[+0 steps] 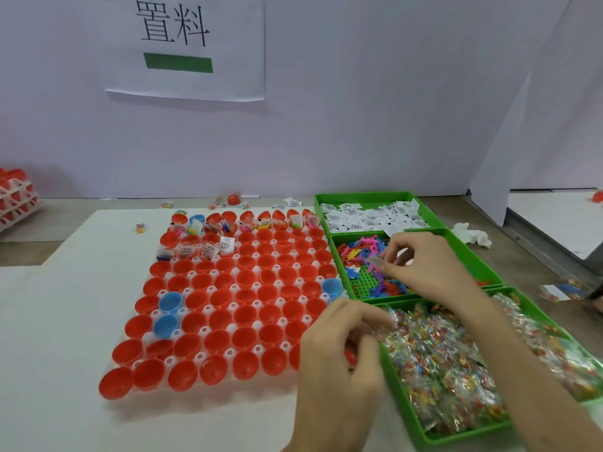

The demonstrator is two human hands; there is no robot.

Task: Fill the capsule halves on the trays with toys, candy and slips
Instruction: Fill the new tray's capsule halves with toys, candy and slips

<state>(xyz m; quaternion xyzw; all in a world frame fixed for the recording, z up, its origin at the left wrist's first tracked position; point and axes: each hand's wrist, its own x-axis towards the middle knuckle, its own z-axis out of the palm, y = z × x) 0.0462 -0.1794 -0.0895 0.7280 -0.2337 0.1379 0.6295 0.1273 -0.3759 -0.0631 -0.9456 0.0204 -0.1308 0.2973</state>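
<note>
left hand (pixel 339 350) hides capsule halves (pixel 228 288) at tray's near right corner | right hand (pixel 421 265) fingertips blurred, pinched item unclear | candy bin (pixel 398 380) cut by right edge | stacked trays (pixel 16 197) cut by left edge | slips (pixel 368 218) print too small

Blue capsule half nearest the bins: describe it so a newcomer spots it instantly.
Find the white tray of mostly red capsule halves left of the green bins. Follow its right edge to the toy bin. The blue half there is the only blue one on that edge.
</note>
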